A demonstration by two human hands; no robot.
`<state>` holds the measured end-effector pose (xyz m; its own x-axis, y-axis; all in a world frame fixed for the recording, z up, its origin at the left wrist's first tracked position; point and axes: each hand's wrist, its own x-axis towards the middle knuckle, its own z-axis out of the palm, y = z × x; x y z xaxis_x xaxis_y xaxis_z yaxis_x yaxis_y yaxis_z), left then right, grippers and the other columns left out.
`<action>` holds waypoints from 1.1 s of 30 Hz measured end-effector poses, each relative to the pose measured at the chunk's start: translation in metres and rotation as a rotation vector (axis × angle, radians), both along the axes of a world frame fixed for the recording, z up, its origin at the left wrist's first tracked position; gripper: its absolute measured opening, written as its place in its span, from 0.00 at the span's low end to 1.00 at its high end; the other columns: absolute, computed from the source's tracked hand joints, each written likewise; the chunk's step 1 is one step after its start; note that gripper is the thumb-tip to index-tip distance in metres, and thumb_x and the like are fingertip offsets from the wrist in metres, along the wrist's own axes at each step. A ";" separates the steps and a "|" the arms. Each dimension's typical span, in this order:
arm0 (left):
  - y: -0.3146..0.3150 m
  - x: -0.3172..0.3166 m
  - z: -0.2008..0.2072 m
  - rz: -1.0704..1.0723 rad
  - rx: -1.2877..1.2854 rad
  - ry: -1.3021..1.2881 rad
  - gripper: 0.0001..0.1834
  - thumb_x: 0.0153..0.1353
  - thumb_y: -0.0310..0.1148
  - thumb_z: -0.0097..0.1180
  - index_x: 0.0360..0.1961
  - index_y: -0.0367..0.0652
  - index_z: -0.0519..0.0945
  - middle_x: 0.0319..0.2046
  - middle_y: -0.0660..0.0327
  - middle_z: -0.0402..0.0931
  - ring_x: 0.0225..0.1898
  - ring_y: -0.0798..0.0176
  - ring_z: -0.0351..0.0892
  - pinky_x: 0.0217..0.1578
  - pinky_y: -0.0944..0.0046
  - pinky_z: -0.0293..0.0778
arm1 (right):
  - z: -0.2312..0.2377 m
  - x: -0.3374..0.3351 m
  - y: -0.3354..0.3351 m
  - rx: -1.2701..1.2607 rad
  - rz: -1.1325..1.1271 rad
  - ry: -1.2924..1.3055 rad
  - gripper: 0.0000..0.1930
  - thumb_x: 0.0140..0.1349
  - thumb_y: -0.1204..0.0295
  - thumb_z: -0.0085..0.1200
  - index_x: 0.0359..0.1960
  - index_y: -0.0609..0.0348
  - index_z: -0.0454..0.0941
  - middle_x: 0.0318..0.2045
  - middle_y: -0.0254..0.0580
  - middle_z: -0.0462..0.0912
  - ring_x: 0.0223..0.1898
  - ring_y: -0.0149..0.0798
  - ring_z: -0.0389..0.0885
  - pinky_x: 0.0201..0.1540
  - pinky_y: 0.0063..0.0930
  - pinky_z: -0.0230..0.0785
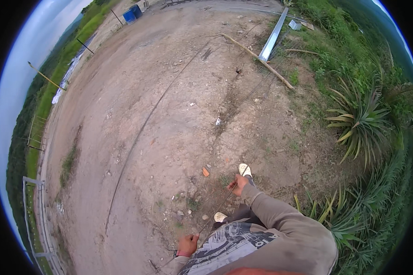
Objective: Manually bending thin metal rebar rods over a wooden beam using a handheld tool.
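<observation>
Left hand (187, 245) and right hand (239, 184) grip a thin rod (223, 201); holding it seems the current step. Moving it likely calls for both hands.

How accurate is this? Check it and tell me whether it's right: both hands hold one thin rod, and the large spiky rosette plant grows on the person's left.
Not quite: the large spiky rosette plant grows on the person's right, as the head view shows. The left hand and right hand do hold one thin rod.
</observation>
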<state>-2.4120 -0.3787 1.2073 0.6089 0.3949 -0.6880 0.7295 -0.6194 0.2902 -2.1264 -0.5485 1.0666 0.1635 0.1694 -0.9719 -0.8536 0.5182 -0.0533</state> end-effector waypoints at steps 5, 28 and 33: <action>-0.013 0.038 0.045 0.088 0.146 0.038 0.24 0.53 0.55 0.50 0.19 0.43 0.79 0.19 0.49 0.75 0.26 0.45 0.76 0.27 0.52 0.70 | -0.073 0.125 -0.042 0.105 -0.072 -0.078 0.16 0.65 0.59 0.41 0.25 0.59 0.64 0.17 0.38 0.64 0.18 0.35 0.64 0.21 0.33 0.64; 0.186 -0.166 0.205 -0.027 0.411 0.327 0.20 0.44 0.47 0.62 0.22 0.38 0.78 0.21 0.48 0.76 0.25 0.47 0.76 0.27 0.54 0.70 | 0.081 -0.082 0.090 0.239 0.027 -0.094 0.03 0.63 0.76 0.36 0.32 0.59 0.63 0.20 0.40 0.62 0.21 0.41 0.63 0.25 0.44 0.63; 0.106 -0.123 0.101 -0.048 0.519 -0.029 0.24 0.38 0.53 0.65 0.15 0.39 0.76 0.16 0.49 0.74 0.22 0.46 0.76 0.24 0.52 0.70 | 0.109 -0.131 0.117 0.172 0.188 -0.132 0.07 0.64 0.73 0.35 0.29 0.62 0.62 0.21 0.43 0.65 0.24 0.44 0.67 0.38 0.52 0.68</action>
